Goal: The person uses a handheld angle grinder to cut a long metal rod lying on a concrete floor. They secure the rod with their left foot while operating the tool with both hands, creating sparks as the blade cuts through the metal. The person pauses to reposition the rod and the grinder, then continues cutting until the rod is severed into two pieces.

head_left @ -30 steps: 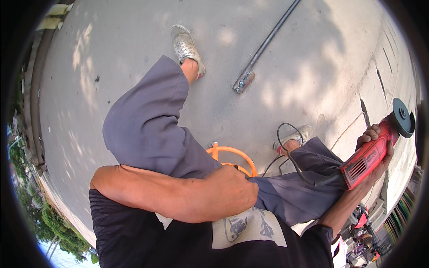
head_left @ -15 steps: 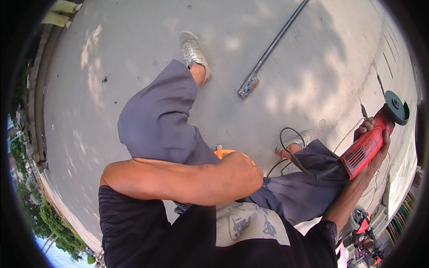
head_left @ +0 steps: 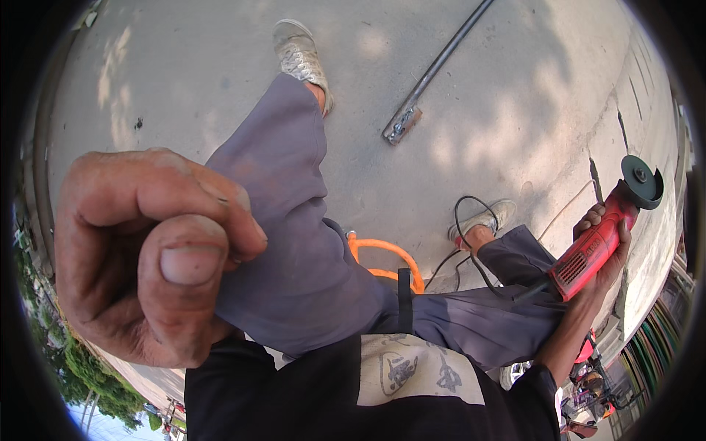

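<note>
My left hand [head_left: 158, 250] is raised close to the view at the left, blurred a little. Its fingers are curled in with the thumb bent beside them, and nothing shows between them. At the right, my right hand [head_left: 614, 253] is wrapped round the body of a red angle grinder [head_left: 588, 253]. The grinder's dark disc [head_left: 640, 180] points away from me, and its black cord [head_left: 471, 246] loops down from the rear end near my right knee.
A long metal bar [head_left: 441, 62] with a rough welded block [head_left: 403, 125] at its near end lies on the concrete. An orange curved tube [head_left: 390, 248] sits between my legs. Red equipment [head_left: 588, 386] stands at the lower right, and cracks run through the pavement there.
My left hand has left the orange tube between my legs and come up to the left, close to the view. The grinder stays in my right hand, slightly lower and farther left.
</note>
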Action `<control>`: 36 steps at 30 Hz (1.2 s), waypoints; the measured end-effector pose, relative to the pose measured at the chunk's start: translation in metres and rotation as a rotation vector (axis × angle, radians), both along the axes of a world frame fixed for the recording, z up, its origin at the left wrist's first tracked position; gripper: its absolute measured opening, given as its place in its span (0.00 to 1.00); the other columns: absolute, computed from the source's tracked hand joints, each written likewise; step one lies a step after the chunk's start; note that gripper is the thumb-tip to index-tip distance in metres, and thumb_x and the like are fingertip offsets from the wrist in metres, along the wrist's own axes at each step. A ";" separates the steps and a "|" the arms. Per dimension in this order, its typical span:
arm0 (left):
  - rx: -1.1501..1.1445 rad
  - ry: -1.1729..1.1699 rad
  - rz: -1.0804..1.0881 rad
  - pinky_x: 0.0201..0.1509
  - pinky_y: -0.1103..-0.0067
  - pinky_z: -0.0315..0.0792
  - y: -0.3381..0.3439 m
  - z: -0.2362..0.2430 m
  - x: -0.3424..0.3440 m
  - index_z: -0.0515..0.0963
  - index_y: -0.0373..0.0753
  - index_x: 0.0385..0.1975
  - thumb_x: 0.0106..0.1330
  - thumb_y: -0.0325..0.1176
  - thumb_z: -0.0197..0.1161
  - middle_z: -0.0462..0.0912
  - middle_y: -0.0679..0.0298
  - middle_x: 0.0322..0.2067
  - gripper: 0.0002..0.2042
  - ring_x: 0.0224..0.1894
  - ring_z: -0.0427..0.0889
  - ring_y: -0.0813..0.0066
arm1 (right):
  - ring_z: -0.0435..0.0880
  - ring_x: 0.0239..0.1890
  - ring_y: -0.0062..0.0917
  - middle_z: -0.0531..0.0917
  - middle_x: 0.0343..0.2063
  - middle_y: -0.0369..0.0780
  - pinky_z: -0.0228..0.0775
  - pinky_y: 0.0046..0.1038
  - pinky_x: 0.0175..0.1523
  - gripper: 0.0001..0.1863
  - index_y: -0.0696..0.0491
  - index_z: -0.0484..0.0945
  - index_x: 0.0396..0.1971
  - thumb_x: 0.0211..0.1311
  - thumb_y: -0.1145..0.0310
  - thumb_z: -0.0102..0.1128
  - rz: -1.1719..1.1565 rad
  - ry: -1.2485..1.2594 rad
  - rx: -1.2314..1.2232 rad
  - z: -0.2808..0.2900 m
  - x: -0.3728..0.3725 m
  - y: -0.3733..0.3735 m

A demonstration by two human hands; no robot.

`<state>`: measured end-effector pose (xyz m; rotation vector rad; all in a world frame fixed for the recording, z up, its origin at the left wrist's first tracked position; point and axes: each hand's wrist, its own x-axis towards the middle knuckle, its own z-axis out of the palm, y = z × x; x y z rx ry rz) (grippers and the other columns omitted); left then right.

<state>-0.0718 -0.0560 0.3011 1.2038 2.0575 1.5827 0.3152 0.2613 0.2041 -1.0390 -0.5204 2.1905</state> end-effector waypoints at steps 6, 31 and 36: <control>0.250 -0.120 0.559 0.27 0.82 0.70 -0.007 -0.028 -0.042 0.77 0.30 0.42 0.80 0.42 0.56 0.82 0.55 0.29 0.17 0.26 0.78 0.75 | 0.79 0.45 0.31 0.76 0.45 0.44 0.78 0.37 0.56 0.28 0.61 0.66 0.61 0.70 0.61 0.65 0.026 -0.069 0.030 0.002 -0.031 -0.005; -0.685 -1.260 -0.649 0.35 0.74 0.78 0.031 -0.245 0.087 0.76 0.31 0.45 0.77 0.48 0.63 0.85 0.58 0.26 0.21 0.29 0.86 0.72 | 0.80 0.42 0.32 0.77 0.44 0.46 0.78 0.36 0.49 0.33 0.64 0.66 0.64 0.67 0.60 0.64 0.252 -0.486 0.001 -0.007 -0.091 -0.005; -0.592 -1.246 -0.731 0.42 0.68 0.80 0.050 -0.228 0.093 0.65 0.30 0.62 0.75 0.57 0.63 0.86 0.48 0.33 0.34 0.36 0.88 0.58 | 0.85 0.40 0.33 0.81 0.41 0.45 0.81 0.38 0.49 0.31 0.60 0.69 0.59 0.61 0.58 0.66 0.222 -0.490 -0.250 -0.068 -0.131 -0.061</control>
